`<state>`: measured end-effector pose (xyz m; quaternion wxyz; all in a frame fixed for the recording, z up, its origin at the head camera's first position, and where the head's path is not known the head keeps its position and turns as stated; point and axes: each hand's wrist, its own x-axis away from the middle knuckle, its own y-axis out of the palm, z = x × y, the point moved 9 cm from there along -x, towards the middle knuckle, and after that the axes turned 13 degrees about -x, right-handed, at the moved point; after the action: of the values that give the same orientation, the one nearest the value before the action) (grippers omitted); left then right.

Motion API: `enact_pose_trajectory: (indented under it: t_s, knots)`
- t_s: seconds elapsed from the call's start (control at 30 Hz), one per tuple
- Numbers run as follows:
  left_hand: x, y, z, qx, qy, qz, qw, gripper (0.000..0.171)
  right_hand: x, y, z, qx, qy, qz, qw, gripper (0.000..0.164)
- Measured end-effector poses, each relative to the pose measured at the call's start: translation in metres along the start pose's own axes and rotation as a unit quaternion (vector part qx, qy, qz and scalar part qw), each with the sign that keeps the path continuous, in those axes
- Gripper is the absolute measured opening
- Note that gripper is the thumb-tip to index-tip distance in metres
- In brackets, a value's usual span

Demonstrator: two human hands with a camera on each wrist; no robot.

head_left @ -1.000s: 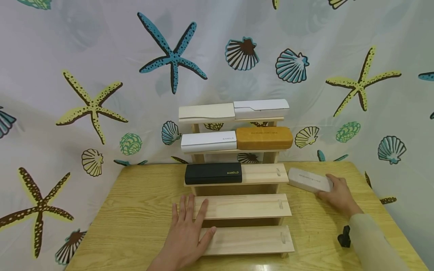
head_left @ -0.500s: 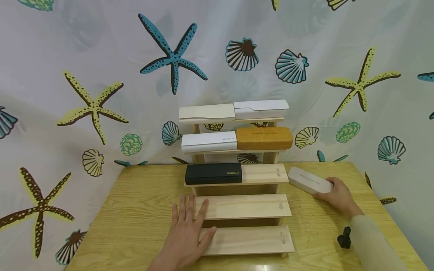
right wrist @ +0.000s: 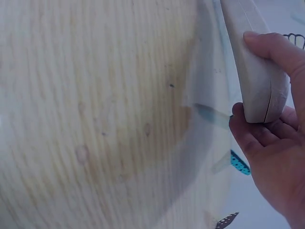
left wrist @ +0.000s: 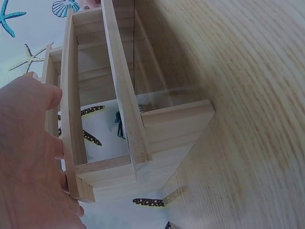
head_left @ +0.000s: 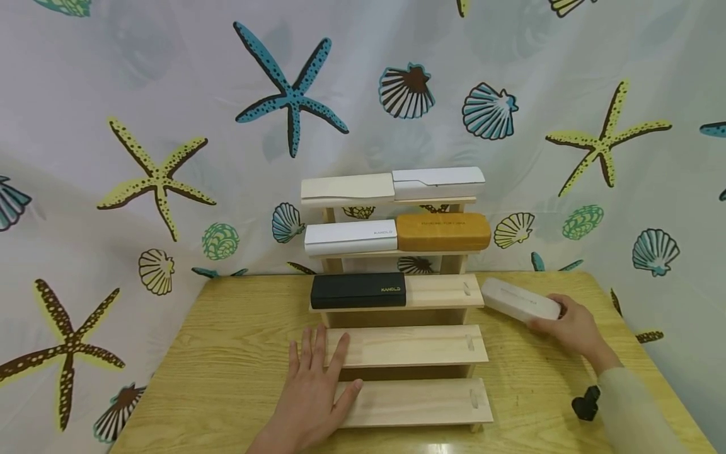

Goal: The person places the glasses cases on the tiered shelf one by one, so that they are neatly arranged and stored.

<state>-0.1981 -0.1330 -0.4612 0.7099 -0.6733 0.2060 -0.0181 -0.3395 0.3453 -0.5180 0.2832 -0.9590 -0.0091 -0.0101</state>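
Observation:
A pale grey glasses case (head_left: 519, 299) is gripped at its near right end by my right hand (head_left: 573, 328), to the right of the stepped wooden rack (head_left: 408, 347). In the right wrist view the thumb presses one side of the case (right wrist: 255, 71) and the fingers are bent under its end. My left hand (head_left: 312, 391) rests with spread, straight fingers on the left ends of the two lowest shelves. The left wrist view has that hand (left wrist: 33, 152) against the rack's shelf edges (left wrist: 71, 119).
On the upper shelves lie a cream case (head_left: 347, 188), two white cases (head_left: 439, 183) (head_left: 350, 236), a tan case (head_left: 443, 231) and a black case (head_left: 358, 290). A small black object (head_left: 586, 403) stands by the right sleeve. A patterned curtain (head_left: 363, 145) hangs behind the wooden table (head_left: 238, 353).
My right hand and sleeve have shifted slightly to the right. The grey case has tilted a little, and its lettering is blurred. The left hand stays in place.

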Motion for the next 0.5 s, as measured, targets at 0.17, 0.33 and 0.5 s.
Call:
enact_pose_trajectory:
  t_s: [0.17,0.33,0.5]
  knots:
    - [-0.001,0.001,0.0,0.007,-0.003,-0.005,1.0,0.073,0.006,-0.009,-0.016,0.004,-0.02,0.001,1.0,0.09]
    - [-0.001,0.002,0.0,0.006,-0.003,-0.008,0.9999,0.074,0.011,-0.018,-0.032,-0.018,-0.034,-0.003,0.999,0.085]
    - [-0.001,0.0,0.001,-0.003,0.0,-0.002,1.0,0.074,0.018,-0.027,-0.046,-0.036,-0.044,-0.011,0.998,0.084]
